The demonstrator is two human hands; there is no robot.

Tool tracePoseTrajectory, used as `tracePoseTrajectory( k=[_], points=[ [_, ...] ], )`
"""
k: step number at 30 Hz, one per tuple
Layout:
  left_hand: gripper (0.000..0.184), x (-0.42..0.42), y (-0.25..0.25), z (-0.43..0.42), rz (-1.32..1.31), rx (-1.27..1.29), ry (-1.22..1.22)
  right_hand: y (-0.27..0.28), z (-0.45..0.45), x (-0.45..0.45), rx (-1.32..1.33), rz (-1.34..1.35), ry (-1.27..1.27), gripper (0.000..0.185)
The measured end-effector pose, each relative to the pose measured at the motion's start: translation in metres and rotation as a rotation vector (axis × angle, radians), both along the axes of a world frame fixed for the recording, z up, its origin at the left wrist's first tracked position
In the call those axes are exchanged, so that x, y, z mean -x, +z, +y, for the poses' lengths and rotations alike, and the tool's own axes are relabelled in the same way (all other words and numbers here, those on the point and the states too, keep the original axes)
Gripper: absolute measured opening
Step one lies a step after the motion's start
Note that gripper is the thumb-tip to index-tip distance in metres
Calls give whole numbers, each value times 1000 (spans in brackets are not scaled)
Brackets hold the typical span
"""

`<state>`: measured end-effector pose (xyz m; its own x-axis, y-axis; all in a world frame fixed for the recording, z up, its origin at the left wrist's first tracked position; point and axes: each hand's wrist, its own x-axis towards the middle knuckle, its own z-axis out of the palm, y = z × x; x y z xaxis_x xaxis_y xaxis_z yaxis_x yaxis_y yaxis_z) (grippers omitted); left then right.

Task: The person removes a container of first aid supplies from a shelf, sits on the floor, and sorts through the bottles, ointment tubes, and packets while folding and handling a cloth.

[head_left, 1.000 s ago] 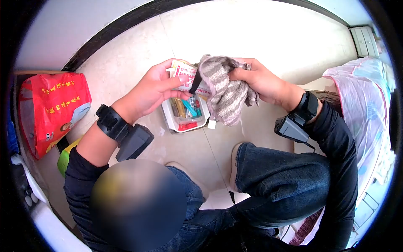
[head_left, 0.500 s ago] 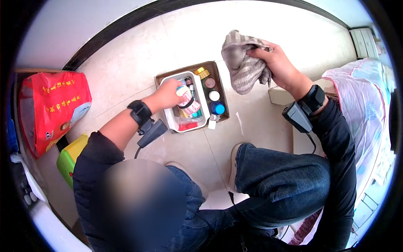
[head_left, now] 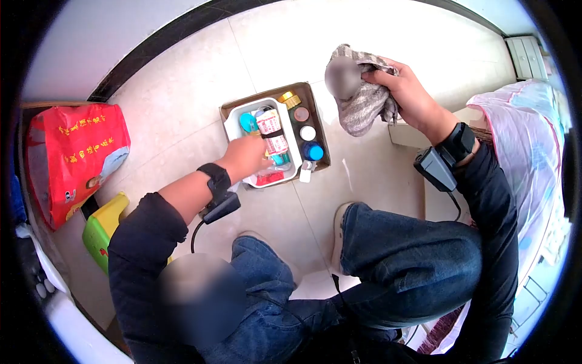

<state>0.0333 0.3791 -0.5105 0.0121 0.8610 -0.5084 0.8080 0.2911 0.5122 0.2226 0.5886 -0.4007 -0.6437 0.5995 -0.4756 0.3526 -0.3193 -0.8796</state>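
My right hand [head_left: 415, 97] grips a grey striped cloth [head_left: 364, 109] that hangs bunched above the floor, its fingers closed on the upper edge. Low over the left side of a white plastic bin [head_left: 296, 155] is my left hand [head_left: 245, 156], blurred by motion, with its fingertips hidden among the contents. Beside its fingers lies a white-and-red packet [head_left: 271, 124] with a black band around it. A round turquoise item [head_left: 248, 122] sits at the bin's far left, and something red [head_left: 270, 179] lies at the near end.
The bin stands in a brown cardboard box [head_left: 321, 115], next to a blue-capped bottle [head_left: 312, 150], a white-capped one [head_left: 308, 133] and a yellow item [head_left: 290, 99]. A red bag [head_left: 82, 158] and a green-yellow plastic item [head_left: 103, 227] stand at left. Sheer fabric [head_left: 521, 133] drapes at right.
My left hand has moved nearer and down within the bin, away from the banded packet, which now shows more fully along with the turquoise item. The right hand with the cloth shifted slightly right.
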Motion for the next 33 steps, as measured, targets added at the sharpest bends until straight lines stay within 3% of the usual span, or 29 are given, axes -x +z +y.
tracePoseTrajectory(
  k=[3, 8, 11, 14, 16, 20, 22, 25, 27, 31, 33],
  points=[
    [20, -9, -4, -15, 111, 170, -154, -3, -4, 4, -19, 25, 31, 21],
    [16, -17, -20, -26, 172, 72, -227, 3, -10, 8, 5, 21, 42, 22],
    [13, -16, -15, -23, 195, -116, -299, 4, -12, 9, 8, 44, 28, 23],
    [10, -5, -4, -8, 31, -174, -146, 5, -11, 8, 8, 48, 21, 23],
    [13, 12, 2, 0, -596, -117, 248, 5, -11, 6, 14, 43, 22, 23],
    [7, 35, 39, 16, -902, -26, 506, 2, -12, 8, 80, -26, 27, 22],
    [4, 40, 54, 17, -1313, 42, 734, 5, -16, 10, 147, -36, 63, 23],
    [6, 44, 60, 15, -1432, 40, 725, 2, -17, 5, 98, -55, 302, 26],
    [9, 42, 63, 15, -1482, 60, 753, 7, -18, 7, -124, -130, 615, 30],
    [15, 31, 69, 17, -1593, 154, 721, 16, -41, 14, -528, 80, 942, 45],
    [22, 23, 72, 19, -1587, 193, 670, 24, -54, 19, -565, 128, 992, 46]
  ],
)
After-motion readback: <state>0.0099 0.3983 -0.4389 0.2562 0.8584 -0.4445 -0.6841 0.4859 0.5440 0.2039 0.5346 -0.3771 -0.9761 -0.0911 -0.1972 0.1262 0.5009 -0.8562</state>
